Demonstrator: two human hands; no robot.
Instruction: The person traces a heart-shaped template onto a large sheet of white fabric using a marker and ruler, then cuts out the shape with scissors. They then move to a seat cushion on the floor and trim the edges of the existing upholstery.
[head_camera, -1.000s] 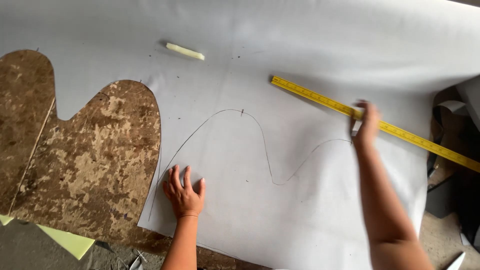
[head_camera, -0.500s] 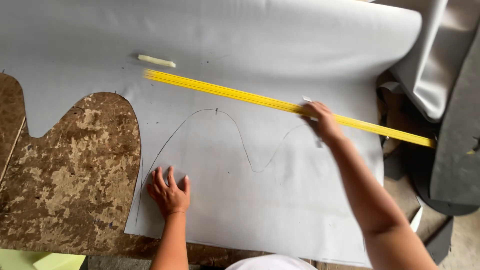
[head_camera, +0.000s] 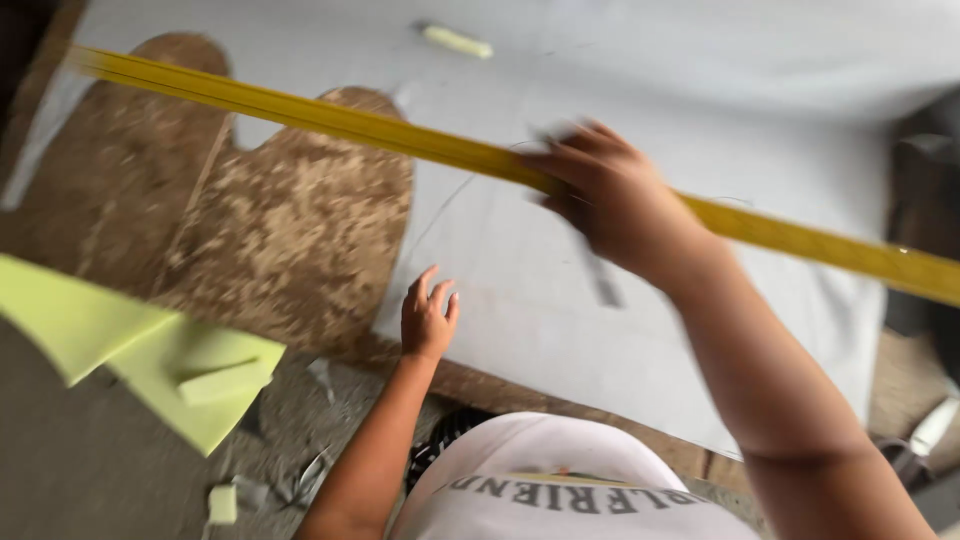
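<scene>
Long yellow ruler (head_camera: 330, 122): held up off the sheet, running slantwise across the view from upper left to the right edge, blurred along its length. It crosses above the brown mottled board and the grey sheet.

Right hand (head_camera: 610, 200): grip closed around the ruler near its middle, fingers wrapped over the top edge, knuckles toward the camera; blurred. Forearm runs down to the lower right.

Left hand (head_camera: 428, 318): flat on the grey sheet (head_camera: 760, 110) near that sheet's left edge, fingers spread and pointing away from the body, holding nothing, palm pressing the material.

Grey sheet: spread over most of the surface, a thin curved pencil line (head_camera: 440, 212) drawn on it, partly hidden behind the ruler and right hand. A small pale stick of chalk (head_camera: 457, 41) lies on the sheet near the top, well apart from both hands.

Brown mottled board (head_camera: 290, 230): lobed outline, lying left of the sheet, its right part tucked under the sheet edge.

Lime-green foam pieces (head_camera: 150, 360): lower left, beside the board, with a small offcut (head_camera: 222, 503) on the floor below them.
</scene>
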